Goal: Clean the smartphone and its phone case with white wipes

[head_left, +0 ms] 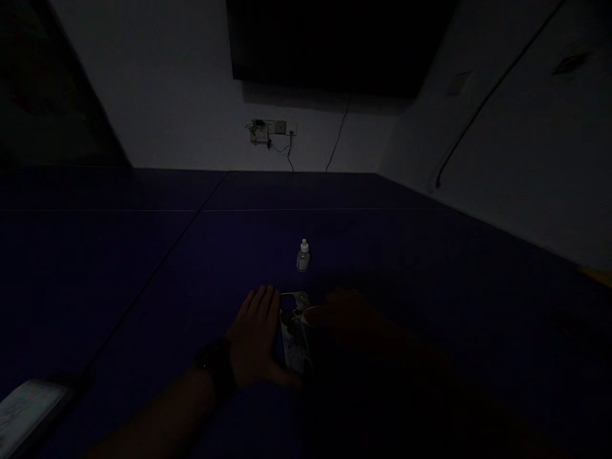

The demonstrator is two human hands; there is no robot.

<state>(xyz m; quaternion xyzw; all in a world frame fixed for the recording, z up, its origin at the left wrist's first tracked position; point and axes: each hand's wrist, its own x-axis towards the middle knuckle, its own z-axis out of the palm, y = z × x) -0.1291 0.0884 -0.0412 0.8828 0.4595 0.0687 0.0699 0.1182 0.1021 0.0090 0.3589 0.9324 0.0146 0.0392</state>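
A phone case [295,344] with a pale and dark pattern and a camera cutout at its far end lies flat in the middle of the dark blue-purple surface. My left hand [257,335], with a dark watch on the wrist, lies flat along its left side, fingers stretched out and thumb across the near end. Deep shadow covers my right hand [342,312]; its fingertips reach over the upper right edge of the case, with a pale-edged thing at them that I cannot make out. A small clear bottle [303,260] with a white dropper cap stands upright beyond the case.
A pale boxy object [31,408] sits at the lower left. Dark seams cross the surface [157,271]. Behind it, a wall carries sockets [272,127] with cables and a large dark screen [335,44]. A cable [497,92] runs down the right wall. The room is very dim.
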